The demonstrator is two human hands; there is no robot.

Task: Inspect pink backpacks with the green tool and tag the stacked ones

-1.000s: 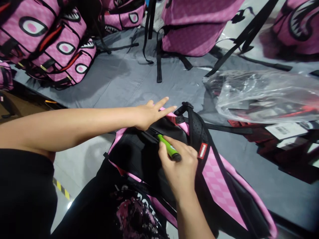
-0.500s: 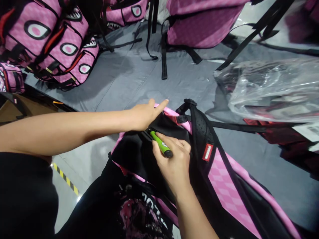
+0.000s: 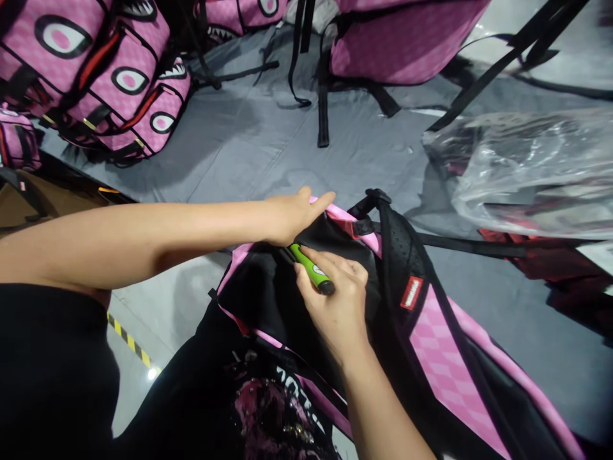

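Observation:
A black and pink checkered backpack [image 3: 445, 358] lies tilted in front of me, with its black lining side and a shoulder strap facing up. My left hand [image 3: 292, 217] grips its upper edge, with the pink trim showing between two fingers; the other fingers are hidden. My right hand [image 3: 338, 300] is closed around a green pen-shaped tool [image 3: 311, 267] with a black end. The tool's far tip points at the black fabric just under my left hand and is hidden there. A red label [image 3: 411, 293] is on the strap.
Several pink backpacks with eye patterns [image 3: 129, 80] stand at the back left of the grey-covered table [image 3: 239, 153]. Another pink bag [image 3: 407, 48] with hanging black straps is at the back. Clear plastic wrap [image 3: 531, 172] lies at right; a cardboard box [image 3: 62, 195] is at left.
The whole view has shifted slightly, so the backpack and my hands sit a little farther right. The grips and the tool's placement against the fabric look much the same.

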